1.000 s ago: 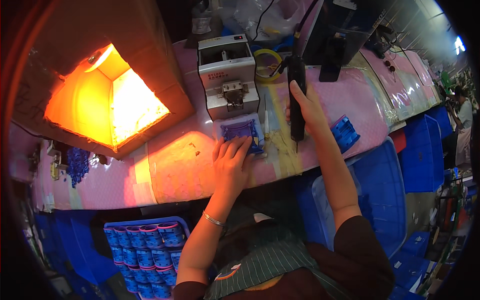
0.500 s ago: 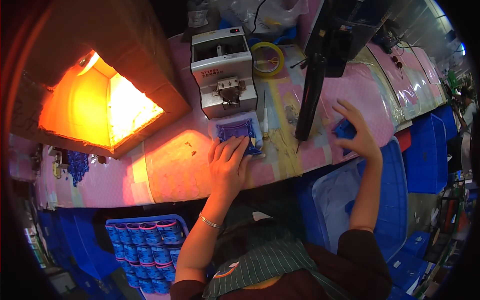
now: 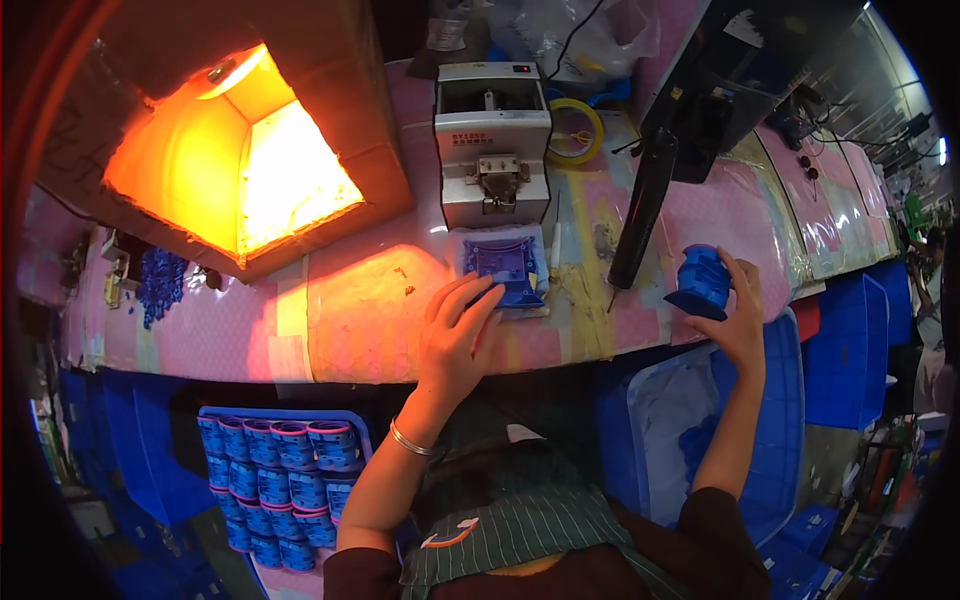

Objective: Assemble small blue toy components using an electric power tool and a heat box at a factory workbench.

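My right hand [image 3: 740, 315] grips a blue, rounded piece [image 3: 703, 280] with a flared lower edge and dark printed marks, held over the right part of the bench. Its fingers wrap the piece's right side. My left hand [image 3: 458, 335] has its fingers stretched out at the near left edge of a shallow white tray [image 3: 458, 252]. Small blue screw-like parts [image 3: 505, 258] lie in that tray, along with a blue flat piece [image 3: 520, 297] at its near edge. Whether the left fingertips touch the tray, I cannot tell. Behind the tray stands a grey-white bench machine [image 3: 493, 150].
A cardboard box [image 3: 370, 120] glows orange inside at the left. A black tube-shaped tool [image 3: 645, 210] slants down right of the machine, near a yellow tape roll [image 3: 598, 140]. Stacked blue cylindrical pieces [image 3: 290, 485] fill a crate below left; a lined blue bin [image 3: 780, 420] stands below right.
My right hand has gone from spread fingers beside the blue piece to gripping it, and more of the piece shows. My left hand has drawn back slightly from the tray. The view has shifted.
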`<state>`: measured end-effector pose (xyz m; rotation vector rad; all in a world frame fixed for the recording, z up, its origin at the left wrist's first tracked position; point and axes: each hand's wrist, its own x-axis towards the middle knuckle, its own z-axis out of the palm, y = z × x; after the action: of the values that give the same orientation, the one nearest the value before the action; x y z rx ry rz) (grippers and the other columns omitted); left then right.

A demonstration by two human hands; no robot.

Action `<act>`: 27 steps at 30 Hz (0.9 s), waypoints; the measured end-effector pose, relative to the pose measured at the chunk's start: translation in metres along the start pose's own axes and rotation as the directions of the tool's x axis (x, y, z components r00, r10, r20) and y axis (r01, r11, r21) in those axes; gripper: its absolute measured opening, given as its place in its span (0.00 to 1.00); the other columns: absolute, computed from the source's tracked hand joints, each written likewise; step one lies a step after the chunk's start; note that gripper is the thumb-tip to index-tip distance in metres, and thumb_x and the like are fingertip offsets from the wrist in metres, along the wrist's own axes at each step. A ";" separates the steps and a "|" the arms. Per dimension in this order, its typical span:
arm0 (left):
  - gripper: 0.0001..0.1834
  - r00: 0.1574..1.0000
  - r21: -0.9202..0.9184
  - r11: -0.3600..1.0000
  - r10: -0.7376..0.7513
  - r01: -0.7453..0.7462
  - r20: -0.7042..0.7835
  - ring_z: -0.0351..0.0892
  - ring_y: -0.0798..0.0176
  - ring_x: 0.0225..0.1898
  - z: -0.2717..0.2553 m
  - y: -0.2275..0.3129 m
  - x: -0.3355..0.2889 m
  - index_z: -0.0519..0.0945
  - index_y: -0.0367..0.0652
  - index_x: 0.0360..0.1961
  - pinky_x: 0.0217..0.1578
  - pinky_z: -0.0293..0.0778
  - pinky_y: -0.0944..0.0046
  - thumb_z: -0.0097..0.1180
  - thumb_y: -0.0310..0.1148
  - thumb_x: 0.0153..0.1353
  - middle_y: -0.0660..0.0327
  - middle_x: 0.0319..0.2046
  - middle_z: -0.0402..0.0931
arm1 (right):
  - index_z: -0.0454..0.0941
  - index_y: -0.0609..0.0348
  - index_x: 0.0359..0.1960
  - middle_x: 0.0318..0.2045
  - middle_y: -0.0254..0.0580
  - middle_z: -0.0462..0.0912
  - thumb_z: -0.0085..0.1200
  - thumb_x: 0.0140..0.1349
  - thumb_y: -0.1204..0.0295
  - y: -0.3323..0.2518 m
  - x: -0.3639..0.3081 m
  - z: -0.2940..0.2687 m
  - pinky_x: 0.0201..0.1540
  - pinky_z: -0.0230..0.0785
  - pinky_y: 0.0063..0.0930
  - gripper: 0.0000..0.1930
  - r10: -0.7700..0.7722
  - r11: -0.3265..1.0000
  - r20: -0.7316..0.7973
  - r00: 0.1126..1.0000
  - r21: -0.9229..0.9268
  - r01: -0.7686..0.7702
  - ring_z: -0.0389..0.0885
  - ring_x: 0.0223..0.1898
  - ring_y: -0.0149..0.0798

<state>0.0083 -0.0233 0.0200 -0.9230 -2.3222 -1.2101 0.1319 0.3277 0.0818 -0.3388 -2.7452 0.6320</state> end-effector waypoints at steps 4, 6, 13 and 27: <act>0.15 0.990 -0.084 0.990 -0.116 0.109 -0.084 0.78 0.50 0.49 -0.010 -0.016 -0.012 0.82 0.37 0.46 0.52 0.72 0.58 0.61 0.20 0.56 0.52 0.46 0.80 | 0.70 0.52 0.64 0.54 0.48 0.70 0.77 0.29 0.68 -0.066 0.007 0.030 0.59 0.66 0.40 0.51 -0.182 0.966 -0.162 0.970 0.155 0.207 0.71 0.56 0.50; 0.14 0.977 -0.133 0.976 -0.187 0.173 -0.102 0.78 0.50 0.49 -0.011 -0.020 -0.018 0.82 0.37 0.47 0.53 0.72 0.58 0.60 0.20 0.57 0.52 0.46 0.80 | 0.70 0.52 0.64 0.55 0.48 0.69 0.78 0.29 0.66 -0.103 0.019 0.055 0.58 0.66 0.40 0.51 -0.329 0.913 -0.131 0.935 0.210 0.351 0.71 0.56 0.52; 0.13 0.948 -0.224 0.933 -0.305 0.281 -0.085 0.78 0.54 0.51 -0.021 -0.017 -0.021 0.81 0.36 0.48 0.55 0.71 0.59 0.59 0.22 0.61 0.52 0.47 0.79 | 0.71 0.47 0.64 0.57 0.50 0.67 0.77 0.32 0.64 -0.149 0.051 0.120 0.60 0.64 0.45 0.48 -0.514 0.841 -0.070 0.855 0.157 0.519 0.69 0.58 0.56; 0.33 0.933 -0.307 0.888 -0.359 0.342 0.000 0.69 0.46 0.60 -0.001 -0.031 0.012 0.72 0.35 0.60 0.60 0.67 0.53 0.67 0.40 0.57 0.48 0.58 0.68 | 0.66 0.39 0.68 0.61 0.50 0.64 0.75 0.38 0.65 -0.161 0.049 0.126 0.61 0.61 0.48 0.49 -0.498 0.867 0.080 0.863 0.030 0.497 0.66 0.59 0.57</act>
<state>-0.0221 -0.0323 0.0095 -0.5546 -2.3652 -1.7540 0.0176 0.1527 0.0594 0.4072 -2.7361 0.5210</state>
